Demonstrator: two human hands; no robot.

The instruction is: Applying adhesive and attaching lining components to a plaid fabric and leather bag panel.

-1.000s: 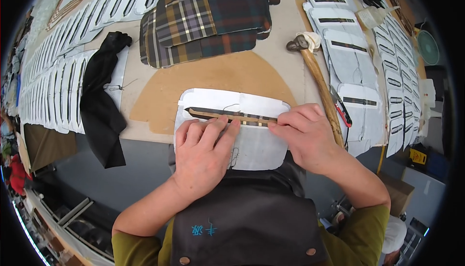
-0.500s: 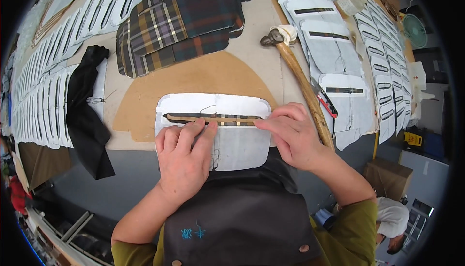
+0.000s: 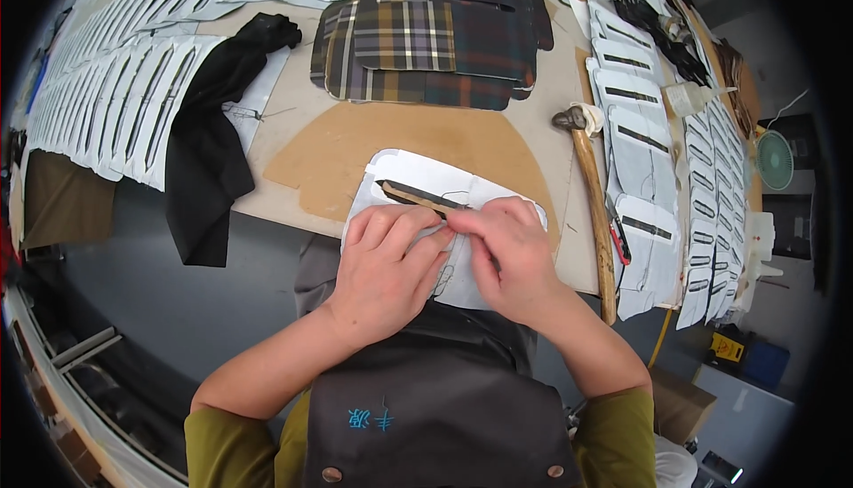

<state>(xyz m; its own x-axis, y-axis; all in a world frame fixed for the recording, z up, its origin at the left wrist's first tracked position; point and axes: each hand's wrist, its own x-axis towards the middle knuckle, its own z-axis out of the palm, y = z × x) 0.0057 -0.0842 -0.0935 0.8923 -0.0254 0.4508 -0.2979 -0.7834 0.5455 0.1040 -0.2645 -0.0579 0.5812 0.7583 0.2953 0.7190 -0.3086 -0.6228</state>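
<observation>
Panel (image 3: 418,168): white and grey with rounded corners, at the table's near edge; its top is over the tan board (image 3: 355,142), and its lower part reaches past the edge toward the dark apron (image 3: 435,426). It slants down to the right in view, where half a second ago it lay nearly level.
Slit (image 3: 387,186): dark, running across the panel; its left end shows. The right half, with plaid cloth visible before, is now behind the right hand.
Strip (image 3: 410,196): tan and narrow, lying along the slit up to the fingertips.
Left hand (image 3: 382,261): fingers bent and close together, tips down on the panel near the middle of the slit, much as before.
Right hand (image 3: 511,253): has moved from the slit's right end to its middle, so the two hands now nearly meet. Its fingertips are at the strip; whether they pinch it, I cannot tell.
View: turned since the last frame; the hammer (image 3: 588,195), plaid pieces (image 3: 426,39) and black cloth (image 3: 213,150) sit farther right in it.
</observation>
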